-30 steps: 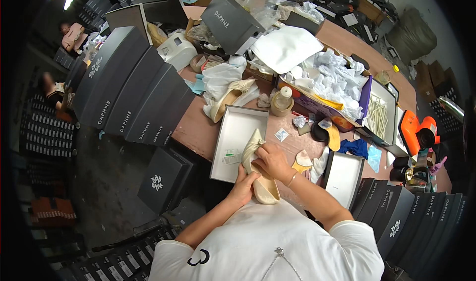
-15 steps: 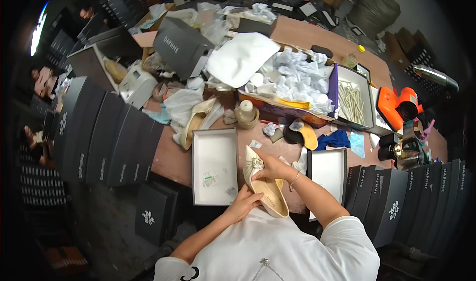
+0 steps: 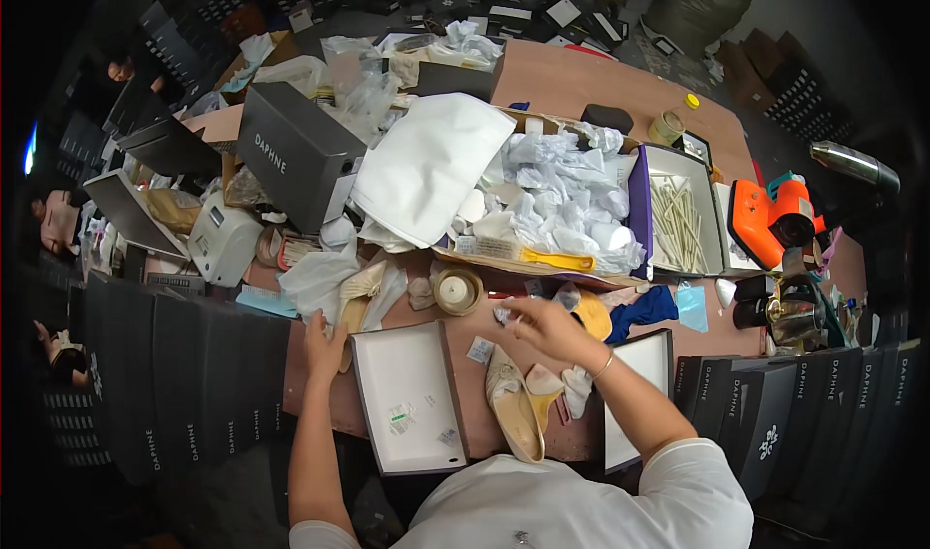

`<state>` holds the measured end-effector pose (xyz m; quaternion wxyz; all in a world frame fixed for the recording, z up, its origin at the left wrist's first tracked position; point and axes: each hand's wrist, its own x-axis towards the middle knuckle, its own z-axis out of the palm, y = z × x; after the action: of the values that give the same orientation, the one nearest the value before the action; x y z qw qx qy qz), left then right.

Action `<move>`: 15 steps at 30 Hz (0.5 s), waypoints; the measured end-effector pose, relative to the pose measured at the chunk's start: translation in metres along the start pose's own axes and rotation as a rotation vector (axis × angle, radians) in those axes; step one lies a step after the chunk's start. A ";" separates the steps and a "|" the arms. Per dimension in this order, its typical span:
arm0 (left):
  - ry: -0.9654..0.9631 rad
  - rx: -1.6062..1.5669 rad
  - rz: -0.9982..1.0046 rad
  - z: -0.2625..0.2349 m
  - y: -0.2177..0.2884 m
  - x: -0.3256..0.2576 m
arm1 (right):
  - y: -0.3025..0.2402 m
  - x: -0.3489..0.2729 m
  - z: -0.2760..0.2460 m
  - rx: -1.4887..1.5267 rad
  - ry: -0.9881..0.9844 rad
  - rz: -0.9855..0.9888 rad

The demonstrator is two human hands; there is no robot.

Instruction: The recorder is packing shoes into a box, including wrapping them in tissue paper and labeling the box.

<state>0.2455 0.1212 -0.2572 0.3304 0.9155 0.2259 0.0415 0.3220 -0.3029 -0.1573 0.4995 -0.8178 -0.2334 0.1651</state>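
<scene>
A cream shoe (image 3: 513, 404) with a gathered toe lies on the table, right of a shallow white-lined box tray (image 3: 408, 389). Above and right of it, my right hand (image 3: 554, 332) is raised with thumb and fingers apart, near a small crumpled scrap of paper; I see nothing held. My left hand (image 3: 323, 350) is at the tray's upper left corner with its fingers apart. It is beside a second cream shoe (image 3: 360, 292) that lies on white tissue paper (image 3: 315, 283); whether it touches that shoe I cannot tell.
A box of crumpled white paper (image 3: 572, 186) and a white sheet (image 3: 431, 167) stand beyond. A tape roll (image 3: 457, 289), thin sticks in a box (image 3: 678, 220) and an orange device (image 3: 760, 215) are also there. Dark shoe boxes (image 3: 194, 380) line both sides.
The cream shoe has gone from both hands onto the table. My left hand has moved left to the second shoe, my right hand forward. The view has shifted.
</scene>
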 end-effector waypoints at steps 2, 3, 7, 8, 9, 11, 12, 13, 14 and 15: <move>-0.144 0.090 -0.059 0.022 -0.014 0.023 | -0.006 0.045 -0.036 -0.112 0.141 -0.005; -0.163 0.092 -0.044 0.031 -0.010 0.031 | 0.005 0.066 -0.047 -0.141 0.238 -0.035; -0.226 0.083 -0.046 0.037 0.001 0.052 | 0.072 0.139 -0.046 -0.420 0.291 -0.177; -0.242 0.046 -0.016 0.031 0.000 0.052 | 0.079 0.146 -0.041 -0.547 0.284 -0.233; -0.259 0.008 0.015 0.026 -0.001 0.052 | 0.085 0.148 -0.039 -0.609 0.145 -0.115; -0.255 0.037 0.062 0.009 -0.010 0.059 | 0.094 0.158 -0.032 -0.698 -0.128 0.107; -0.235 0.094 0.037 -0.002 -0.017 0.062 | 0.098 0.155 -0.028 -0.693 -0.132 0.080; -0.204 0.144 0.006 -0.018 -0.021 0.060 | 0.098 0.150 -0.027 -0.695 -0.140 0.041; -0.185 0.191 -0.017 -0.028 -0.016 0.057 | 0.101 0.144 -0.028 -0.699 -0.145 0.016; -0.150 0.040 -0.049 -0.040 -0.011 0.049 | 0.105 0.142 -0.028 -0.683 -0.149 0.003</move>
<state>0.2762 0.1741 -0.2369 0.3289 0.9166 0.2236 -0.0399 0.4782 -0.2871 -0.2435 0.1782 -0.9238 -0.3098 0.1373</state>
